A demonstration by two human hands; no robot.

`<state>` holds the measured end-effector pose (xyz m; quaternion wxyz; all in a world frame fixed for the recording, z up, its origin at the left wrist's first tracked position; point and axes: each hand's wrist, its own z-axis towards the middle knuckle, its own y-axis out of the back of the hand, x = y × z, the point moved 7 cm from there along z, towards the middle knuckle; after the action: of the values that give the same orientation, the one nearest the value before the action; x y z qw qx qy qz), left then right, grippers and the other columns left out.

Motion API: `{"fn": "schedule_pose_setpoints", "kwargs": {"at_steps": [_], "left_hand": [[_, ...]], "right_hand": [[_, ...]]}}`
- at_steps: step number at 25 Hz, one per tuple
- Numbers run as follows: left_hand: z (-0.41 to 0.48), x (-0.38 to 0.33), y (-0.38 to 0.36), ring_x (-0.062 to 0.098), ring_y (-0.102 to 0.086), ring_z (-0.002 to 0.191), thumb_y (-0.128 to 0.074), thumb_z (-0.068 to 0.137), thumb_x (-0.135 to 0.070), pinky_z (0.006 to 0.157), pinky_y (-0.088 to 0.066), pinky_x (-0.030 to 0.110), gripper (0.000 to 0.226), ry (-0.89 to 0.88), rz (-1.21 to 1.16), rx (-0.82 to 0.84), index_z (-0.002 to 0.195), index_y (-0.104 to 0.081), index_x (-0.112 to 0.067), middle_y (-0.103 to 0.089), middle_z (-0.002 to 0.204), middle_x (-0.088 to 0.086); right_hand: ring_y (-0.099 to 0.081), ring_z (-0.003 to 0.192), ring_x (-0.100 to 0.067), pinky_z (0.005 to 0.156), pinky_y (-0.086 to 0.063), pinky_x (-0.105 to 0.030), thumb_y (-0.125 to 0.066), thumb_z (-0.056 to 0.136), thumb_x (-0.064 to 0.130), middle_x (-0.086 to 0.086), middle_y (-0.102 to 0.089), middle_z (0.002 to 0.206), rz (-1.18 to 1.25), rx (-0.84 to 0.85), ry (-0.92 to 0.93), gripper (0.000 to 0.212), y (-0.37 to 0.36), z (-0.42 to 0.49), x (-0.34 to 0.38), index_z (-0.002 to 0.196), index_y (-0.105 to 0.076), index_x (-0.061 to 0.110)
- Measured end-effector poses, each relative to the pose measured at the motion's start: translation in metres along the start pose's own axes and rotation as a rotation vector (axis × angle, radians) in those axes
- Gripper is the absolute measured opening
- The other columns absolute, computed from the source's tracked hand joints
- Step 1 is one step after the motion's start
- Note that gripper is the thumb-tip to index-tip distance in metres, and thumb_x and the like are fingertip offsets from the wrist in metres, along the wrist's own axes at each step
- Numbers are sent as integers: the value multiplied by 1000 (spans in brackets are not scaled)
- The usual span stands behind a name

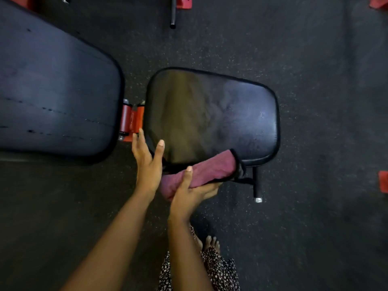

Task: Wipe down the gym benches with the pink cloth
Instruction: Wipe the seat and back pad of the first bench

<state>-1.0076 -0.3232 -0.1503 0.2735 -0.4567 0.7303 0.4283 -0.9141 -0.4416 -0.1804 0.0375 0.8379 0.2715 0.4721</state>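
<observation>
2 hands at the seat pad [220,106] near edge. Left hand [147,162]: fingers straight, thumb spread, resting on pad corner. Right hand [189,192] grips the folded pink cloth [212,171] (thumb on top, fingers underneath); cloth touches pad's near edge.

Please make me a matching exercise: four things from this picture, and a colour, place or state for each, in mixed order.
1. cloth
2. bracket
3. left hand
4. handle

A. red, between back pad and seat pad
B. pink, gripped by the right hand
C. black, with a silver end cap
D. open, at the seat pad's corner

Pairs: 1-B, 2-A, 3-D, 4-C
</observation>
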Motion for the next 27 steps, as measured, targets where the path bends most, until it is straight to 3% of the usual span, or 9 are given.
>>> {"fn": "schedule_pose_setpoints", "kwargs": {"at_steps": [4, 8, 11, 14, 17, 20, 22, 24, 27], "left_hand": [[-6, 18, 10, 13, -35, 134, -28, 94, -55, 111, -26, 33, 56, 275, -630, 23, 142, -32, -26, -40, 143, -7], [-15, 27, 30, 12, -42, 124, -15, 94, -59, 94, -39, 26, 64, 246, -657, 131, 143, -34, -22, -42, 141, -6], [-28, 44, 42, 16, -44, 126, -22, 93, -60, 106, -34, 39, 62, 276, -743, 80, 140, -38, -22, -44, 142, -1], [-50, 61, 33, 15, -46, 124, -35, 88, -63, 108, -33, 40, 65, 349, -887, -70, 135, -44, -18, -49, 137, 0], [-79, 54, 23, 13, -43, 127, -28, 95, -53, 110, -29, 36, 53, 412, -1006, -318, 138, -40, -23, -45, 141, -2], [-85, 53, 3, 14, -42, 123, -26, 95, -53, 102, -29, 31, 55, 502, -1227, -468, 139, -36, -21, -46, 133, 0], [-81, 57, -9, 17, -42, 125, -25, 93, -57, 101, -30, 32, 60, 539, -1312, -510, 142, -32, -23, -45, 135, 2], [-71, 62, -19, 19, -44, 125, -24, 90, -62, 101, -33, 34, 66, 558, -1351, -525, 144, -29, -24, -42, 140, 2], [-55, 60, -35, 25, -38, 133, -23, 86, -67, 111, -28, 42, 73, 617, -1292, -495, 146, -25, -25, -34, 148, 5]], "right_hand": [[-27, 135, -24, 106, -23, -19, -68, 82, 20, -5, -21, 140, -76, 185, 164, 84, -16, -51, -9, 140, -8, 28], [-35, 130, -19, 101, -25, -16, -61, 87, 24, -4, -25, 141, -298, 530, 280, 66, -18, -86, -20, 138, -21, 31], [-35, 129, -13, 106, -33, -25, -59, 86, 26, 4, -27, 141, -456, 652, 460, 65, 13, -95, 6, 132, -19, 50], [-38, 124, -15, 97, -39, -32, -64, 78, 24, 4, -31, 141, -789, 655, 932, 70, 27, -85, 85, 132, -31, 54], [-50, 110, -29, 81, -42, -40, -68, 70, 29, -5, -45, 137, -1173, 644, 1598, 65, -13, -74, 139, 129, -46, 45], [-51, 117, -36, 91, -42, -53, -74, 60, 33, -7, -48, 138, -1495, 982, 2050, 70, -73, -59, 113, 126, -52, 41], [-36, 131, -36, 104, -26, -60, -68, 66, 47, -6, -38, 147, -1700, 1236, 2151, 72, -99, -57, 90, 133, -44, 40], [-24, 136, -32, 110, -15, -56, -59, 73, 58, -2, -28, 150, -1813, 1341, 2093, 72, -128, -55, 85, 138, -35, 40], [-33, 125, -27, 103, -29, -45, -54, 74, 61, 0, -32, 145, -1770, 1353, 2087, 72, -157, -52, 99, 139, -31, 38]]}}
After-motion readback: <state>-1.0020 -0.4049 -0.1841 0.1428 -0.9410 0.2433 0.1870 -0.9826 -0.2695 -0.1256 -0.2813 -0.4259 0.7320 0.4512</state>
